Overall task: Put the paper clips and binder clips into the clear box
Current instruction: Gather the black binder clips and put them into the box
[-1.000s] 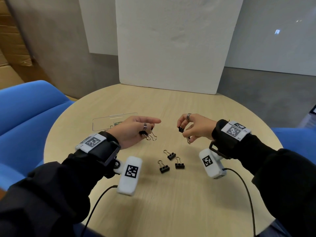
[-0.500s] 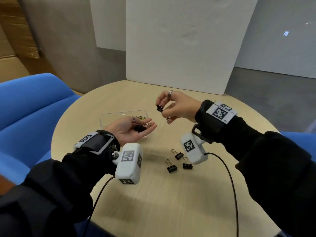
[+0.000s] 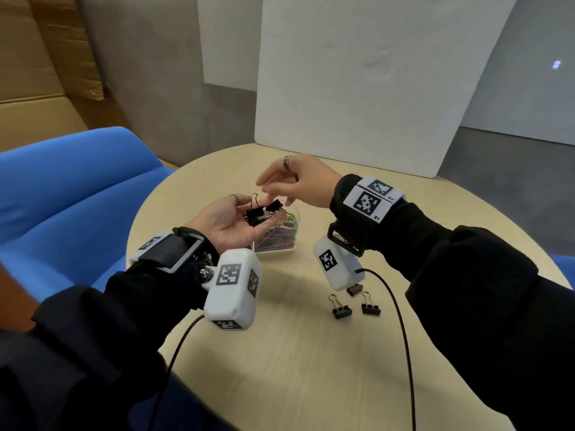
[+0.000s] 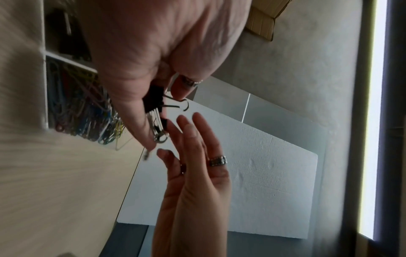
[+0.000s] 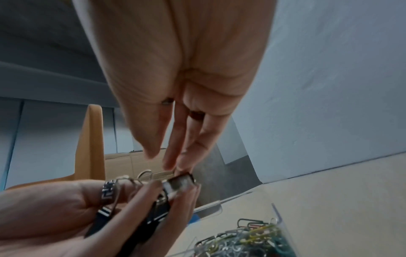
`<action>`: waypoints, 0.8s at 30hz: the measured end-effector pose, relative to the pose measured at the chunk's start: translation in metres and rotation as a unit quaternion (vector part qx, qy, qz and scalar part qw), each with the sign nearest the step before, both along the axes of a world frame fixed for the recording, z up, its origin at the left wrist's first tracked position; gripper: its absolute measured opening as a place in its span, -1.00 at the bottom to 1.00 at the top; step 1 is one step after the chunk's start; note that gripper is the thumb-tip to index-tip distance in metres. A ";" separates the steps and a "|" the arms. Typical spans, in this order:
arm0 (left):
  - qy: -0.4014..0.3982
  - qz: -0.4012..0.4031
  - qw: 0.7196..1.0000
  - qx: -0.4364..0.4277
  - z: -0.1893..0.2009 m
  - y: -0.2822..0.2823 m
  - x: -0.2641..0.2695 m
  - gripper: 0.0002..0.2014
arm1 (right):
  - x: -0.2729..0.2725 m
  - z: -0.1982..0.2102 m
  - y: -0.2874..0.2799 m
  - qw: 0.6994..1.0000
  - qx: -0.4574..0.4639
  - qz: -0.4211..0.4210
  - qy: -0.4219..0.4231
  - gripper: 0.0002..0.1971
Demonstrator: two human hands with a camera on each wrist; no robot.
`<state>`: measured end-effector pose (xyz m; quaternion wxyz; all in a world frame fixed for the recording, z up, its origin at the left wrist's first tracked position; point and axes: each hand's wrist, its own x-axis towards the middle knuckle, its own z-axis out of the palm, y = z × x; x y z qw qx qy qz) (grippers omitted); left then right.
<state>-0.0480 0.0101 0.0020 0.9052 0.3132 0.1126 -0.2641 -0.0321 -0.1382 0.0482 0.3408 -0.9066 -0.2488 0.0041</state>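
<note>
My left hand (image 3: 245, 209) is palm up above the clear box (image 3: 273, 248), and several black binder clips (image 3: 259, 209) lie on its loosely cupped fingers. My right hand (image 3: 267, 188) hovers just beyond with straight fingers. Its fingertips (image 5: 178, 167) touch the topmost binder clip (image 5: 179, 181) and pinch nothing. The box holds a heap of coloured paper clips (image 3: 278, 233). Three more binder clips (image 3: 342, 310) lie on the table near my right wrist. In the left wrist view the held clips (image 4: 153, 104) sit between palm and fingers, with the right hand (image 4: 193, 139) beside them.
The round wooden table (image 3: 311, 368) has a white foam board (image 3: 357, 88) standing at its far edge. A blue chair (image 3: 77, 188) is at the left. A clear flat lid (image 5: 208, 208) lies beside the box. A second box compartment (image 4: 66, 34) holds dark blurred items.
Both hands moved from the table's middle to above the box. The left hand turned palm up. The right hand let its binder clip go onto the left hand's fingers and straightened.
</note>
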 end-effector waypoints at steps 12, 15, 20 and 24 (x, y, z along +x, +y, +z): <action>-0.081 0.064 0.982 0.159 0.013 0.041 0.010 -0.82 | 0.018 -0.036 -0.001 0.984 -0.165 -0.072 -0.008 -0.60; -0.176 0.033 0.925 0.336 0.010 0.035 0.014 -0.70 | 0.016 -0.048 0.003 0.972 -0.229 -0.050 0.005 -0.49; -0.357 -0.020 0.732 0.581 -0.008 0.034 0.020 -0.62 | 0.016 -0.049 0.002 0.968 -0.246 -0.057 -0.007 -0.51; -0.433 -0.027 0.654 0.620 -0.016 0.040 0.019 -0.61 | 0.016 -0.051 -0.001 0.973 -0.222 -0.057 0.000 -0.52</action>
